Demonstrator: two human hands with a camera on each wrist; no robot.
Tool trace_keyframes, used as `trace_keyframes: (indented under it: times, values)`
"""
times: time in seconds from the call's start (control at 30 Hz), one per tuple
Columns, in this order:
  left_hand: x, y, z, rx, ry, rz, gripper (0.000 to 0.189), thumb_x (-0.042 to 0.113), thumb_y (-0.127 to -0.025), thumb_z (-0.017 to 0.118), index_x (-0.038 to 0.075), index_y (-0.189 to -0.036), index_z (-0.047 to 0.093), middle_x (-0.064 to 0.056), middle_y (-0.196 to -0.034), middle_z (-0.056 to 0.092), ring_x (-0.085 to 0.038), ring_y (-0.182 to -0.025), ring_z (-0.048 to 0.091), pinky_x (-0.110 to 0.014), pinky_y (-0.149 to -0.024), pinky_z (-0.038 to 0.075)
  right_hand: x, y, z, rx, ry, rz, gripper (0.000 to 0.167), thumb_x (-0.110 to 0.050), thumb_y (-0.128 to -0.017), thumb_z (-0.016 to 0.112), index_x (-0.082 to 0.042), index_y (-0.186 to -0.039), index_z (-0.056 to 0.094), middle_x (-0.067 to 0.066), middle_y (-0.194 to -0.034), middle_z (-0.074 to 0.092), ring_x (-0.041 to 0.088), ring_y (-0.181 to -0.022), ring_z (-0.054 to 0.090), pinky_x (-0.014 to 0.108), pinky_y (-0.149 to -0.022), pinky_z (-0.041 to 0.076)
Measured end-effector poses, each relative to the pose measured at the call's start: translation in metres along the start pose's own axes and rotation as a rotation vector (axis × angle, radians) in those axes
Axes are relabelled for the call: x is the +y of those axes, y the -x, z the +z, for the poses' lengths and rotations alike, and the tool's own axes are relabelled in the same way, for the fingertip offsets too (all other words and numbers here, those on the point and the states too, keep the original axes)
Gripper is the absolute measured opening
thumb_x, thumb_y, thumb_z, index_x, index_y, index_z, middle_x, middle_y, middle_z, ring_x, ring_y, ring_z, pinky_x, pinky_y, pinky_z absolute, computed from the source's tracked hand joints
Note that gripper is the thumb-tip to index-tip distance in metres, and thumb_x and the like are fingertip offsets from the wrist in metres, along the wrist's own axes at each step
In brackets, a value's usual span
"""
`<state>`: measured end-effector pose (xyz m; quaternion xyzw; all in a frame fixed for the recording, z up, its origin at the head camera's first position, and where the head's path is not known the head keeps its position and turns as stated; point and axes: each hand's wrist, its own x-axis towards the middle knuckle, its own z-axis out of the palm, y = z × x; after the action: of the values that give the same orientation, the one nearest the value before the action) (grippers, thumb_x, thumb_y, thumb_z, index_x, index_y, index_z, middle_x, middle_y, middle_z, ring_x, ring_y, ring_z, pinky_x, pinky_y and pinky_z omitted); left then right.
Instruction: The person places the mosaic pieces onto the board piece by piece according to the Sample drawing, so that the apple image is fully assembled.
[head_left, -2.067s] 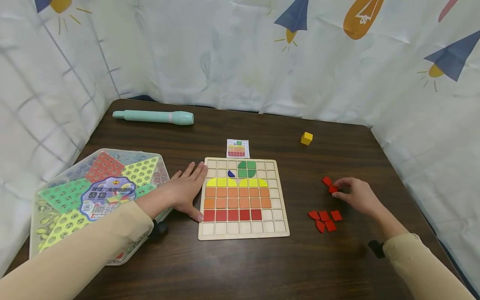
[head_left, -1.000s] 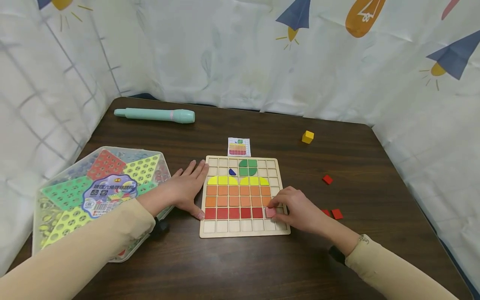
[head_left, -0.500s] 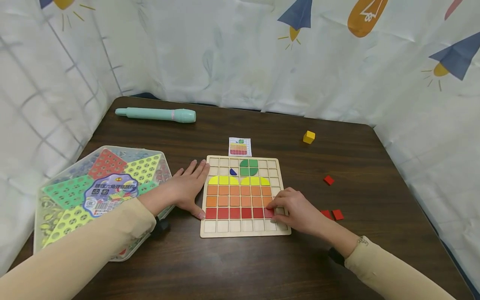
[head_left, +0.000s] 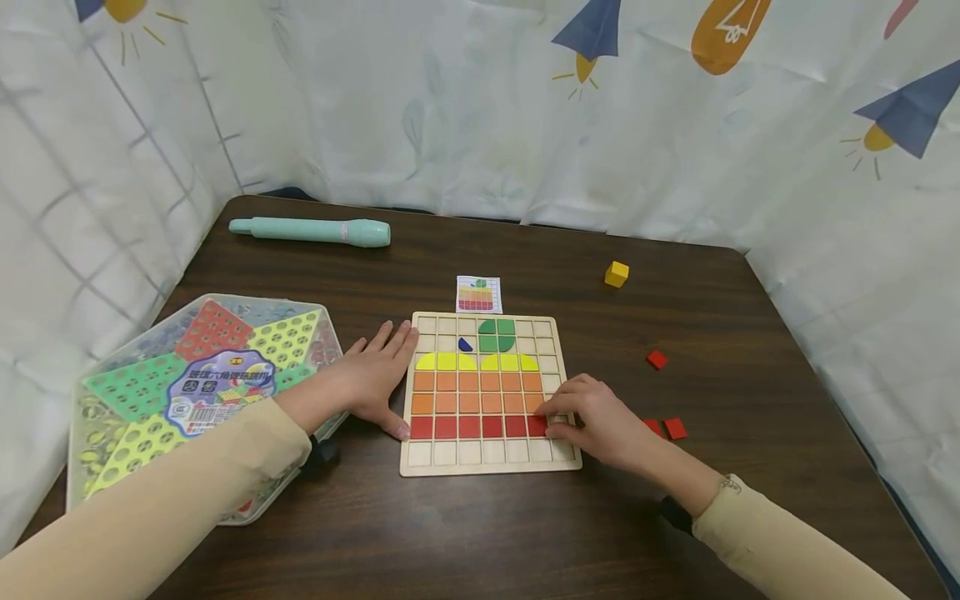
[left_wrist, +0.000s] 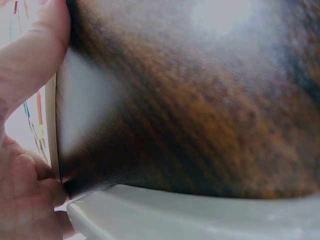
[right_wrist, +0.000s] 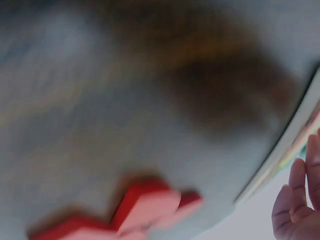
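Observation:
A wooden grid board bears rows of coloured tiles: green on top, then yellow, orange and red. My left hand lies flat with spread fingers at its left edge, the thumb tip on the border near the red row. My right hand reaches over the board's right side, thumb and forefinger at the edges of a red square tile lying in the sixth cell of that row. Right of the board are loose red tiles, some hidden behind the right hand, and another red tile farther back.
A small pattern card lies just beyond the board. At the left stands a clear hexagonal game box. A mint-green tapered tube lies along the back left, and a yellow cube sits at the back right.
My right hand has come left from the loose red tiles to the board with a red tile, which now lies flat in the red row. The left hand has stayed in place.

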<state>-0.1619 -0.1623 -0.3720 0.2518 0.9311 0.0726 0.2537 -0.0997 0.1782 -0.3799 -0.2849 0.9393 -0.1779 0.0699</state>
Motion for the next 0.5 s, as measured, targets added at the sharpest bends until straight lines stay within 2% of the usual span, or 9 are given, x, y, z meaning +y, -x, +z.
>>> trace_keyframes:
  times: [0.1,0.23,0.37,0.5]
  values:
    - [0.0,-0.001,0.001,0.001,-0.001,-0.005,0.142,0.062,-0.069,0.088,-0.007,-0.161,0.005,-0.028,-0.17,0.001,-0.051,-0.157,0.001,-0.071,-0.12,0.017,0.014,0.004,-0.01,0.061,-0.007,0.035,0.026,-0.011,-0.086,0.083,-0.013,-0.111,0.079,-0.001,-0.103,0.075,0.023,-0.105,0.061,0.047,-0.091,0.053]
    - [0.0,-0.001,0.002,0.006,-0.001,-0.005,0.142,0.063,-0.068,0.088,-0.007,-0.161,0.005,-0.029,-0.17,0.002,-0.051,-0.157,0.002,-0.07,-0.12,0.017,0.045,0.013,-0.031,0.122,-0.008,0.16,0.031,-0.013,-0.089,0.08,-0.007,-0.119,0.075,0.01,-0.114,0.074,0.034,-0.112,0.063,0.055,-0.096,0.053]
    - [-0.001,-0.001,0.002,0.01,0.004,-0.001,0.142,0.062,-0.068,0.088,-0.007,-0.161,0.005,-0.029,-0.17,0.002,-0.051,-0.157,0.002,-0.07,-0.121,0.017,0.081,0.025,-0.049,0.12,-0.012,0.31,0.039,-0.017,-0.092,0.077,-0.002,-0.128,0.069,0.021,-0.127,0.069,0.044,-0.119,0.061,0.061,-0.097,0.049]
    - [-0.001,-0.001,0.002,0.01,0.014,0.0,0.142,0.062,-0.068,0.088,-0.007,-0.161,0.005,-0.028,-0.17,0.001,-0.051,-0.157,0.002,-0.07,-0.121,0.016,0.108,0.034,-0.058,0.101,-0.008,0.405,0.043,-0.019,-0.093,0.077,0.0,-0.13,0.066,0.027,-0.13,0.065,0.048,-0.122,0.059,0.065,-0.098,0.047]
